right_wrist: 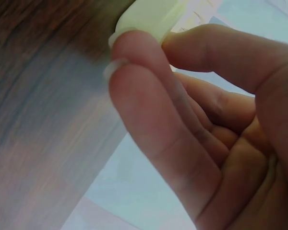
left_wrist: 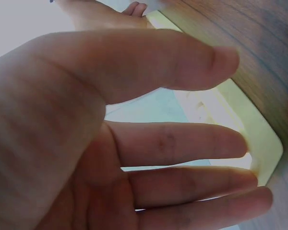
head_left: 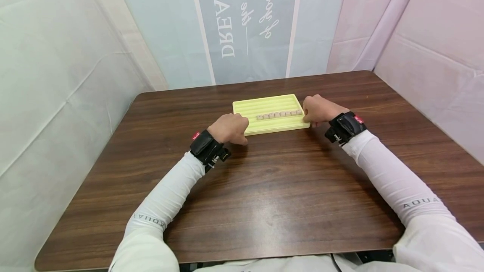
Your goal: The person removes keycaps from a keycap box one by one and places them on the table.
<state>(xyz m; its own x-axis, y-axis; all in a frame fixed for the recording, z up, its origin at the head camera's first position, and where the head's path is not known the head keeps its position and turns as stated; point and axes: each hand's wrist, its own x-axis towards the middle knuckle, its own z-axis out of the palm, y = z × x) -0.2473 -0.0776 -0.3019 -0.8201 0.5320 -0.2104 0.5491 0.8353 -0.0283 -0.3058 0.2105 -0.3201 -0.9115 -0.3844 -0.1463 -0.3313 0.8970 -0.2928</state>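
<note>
- The pale yellow ridged tray (head_left: 261, 105) lies flat between the two hands, its long axis running across from one to the other, with the right end angled slightly farther from the person.
- The left hand (head_left: 228, 128) is at the tray's near corner on its own side; in the left wrist view the fingers are nearly straight, their tips at the rim, and the thumb stands apart from them along the near edge. Whether the thumb presses the rim cannot be told.
- The right hand (head_left: 321, 109) pinches the tray's opposite near corner, thumb and fingertips meeting at the rim, the fingers gently bent.
- Both hands are at the tray's ends, so neither is plainly nearer to it; the right hand sits a little farther forward than the left.
- The row of small pale blocks (head_left: 280, 114) inside the tray follows its long axis, its end just beside the right hand and its other end apart from the left. Any marks on the blocks are too small to read.
- Under both hands is the dark wood-grain desk (head_left: 249, 205); beyond them hangs a grey-blue cloth with white lettering (head_left: 253, 20).
</note>
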